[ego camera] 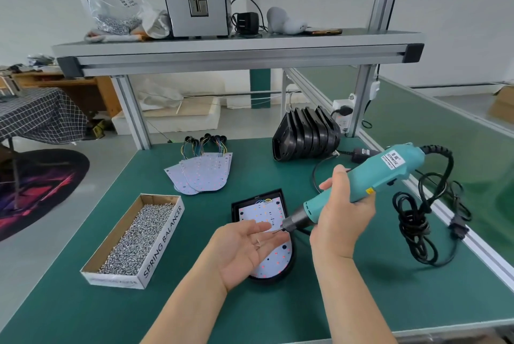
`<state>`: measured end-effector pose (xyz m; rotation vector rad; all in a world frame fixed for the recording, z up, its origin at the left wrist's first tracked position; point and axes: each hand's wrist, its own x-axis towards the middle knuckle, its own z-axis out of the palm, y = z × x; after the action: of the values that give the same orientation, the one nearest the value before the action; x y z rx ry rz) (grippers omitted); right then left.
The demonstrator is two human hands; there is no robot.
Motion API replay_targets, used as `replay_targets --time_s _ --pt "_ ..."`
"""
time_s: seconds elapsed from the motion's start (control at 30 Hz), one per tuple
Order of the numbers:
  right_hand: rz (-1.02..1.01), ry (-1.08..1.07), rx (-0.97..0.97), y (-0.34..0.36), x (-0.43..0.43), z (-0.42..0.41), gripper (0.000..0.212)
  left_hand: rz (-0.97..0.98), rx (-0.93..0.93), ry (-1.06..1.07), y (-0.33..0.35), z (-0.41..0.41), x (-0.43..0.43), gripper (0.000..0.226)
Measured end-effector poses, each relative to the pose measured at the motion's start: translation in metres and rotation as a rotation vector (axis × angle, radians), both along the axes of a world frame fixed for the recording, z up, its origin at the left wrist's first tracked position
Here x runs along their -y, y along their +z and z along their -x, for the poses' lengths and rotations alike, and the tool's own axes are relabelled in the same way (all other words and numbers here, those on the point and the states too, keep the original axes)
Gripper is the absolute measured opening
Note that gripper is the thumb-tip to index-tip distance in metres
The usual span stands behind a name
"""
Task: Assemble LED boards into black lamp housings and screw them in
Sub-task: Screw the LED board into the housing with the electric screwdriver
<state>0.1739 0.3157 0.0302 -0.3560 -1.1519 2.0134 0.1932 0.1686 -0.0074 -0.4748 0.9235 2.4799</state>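
One LED board [274,261] sits in a black lamp housing [236,206] mid-bench, partly beneath the left hand [244,249]. That hand lies flat, palm up, with what looks like a small screw [258,243] loose on it. The right hand [342,218] is wrapped round the teal electric screwdriver [389,174], its bit at the left fingertips. Likely risks: the bit may slip and jab a finger, the screw may roll off onto the board, and the coiled cable [417,221] may tug the aim.
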Motion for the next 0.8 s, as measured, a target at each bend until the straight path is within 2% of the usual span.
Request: replay_targets --time_s 0.1,0.27,0.6,0.8 --pt "-0.006 -0.007 0.002 -0.002 0.002 -0.003 0.012 -0.058 -0.034 -0.018 0.001 -0.005 0.003 0.039" --pt "-0.014 -0.003 -0.013 -0.004 0.004 -0.007 0.012 0.07 -0.123 -0.047 0.0 -0.013 0.0 0.03" --pt "-0.013 -0.025 -0.026 -0.005 0.002 -0.011 0.014 0.217 -0.082 -0.024 -0.008 -0.016 -0.003 0.011" --pt "0.007 -0.02 -0.03 -0.003 0.002 -0.013 0.015 0.166 -0.039 0.035 -0.009 -0.017 -0.004 0.012"
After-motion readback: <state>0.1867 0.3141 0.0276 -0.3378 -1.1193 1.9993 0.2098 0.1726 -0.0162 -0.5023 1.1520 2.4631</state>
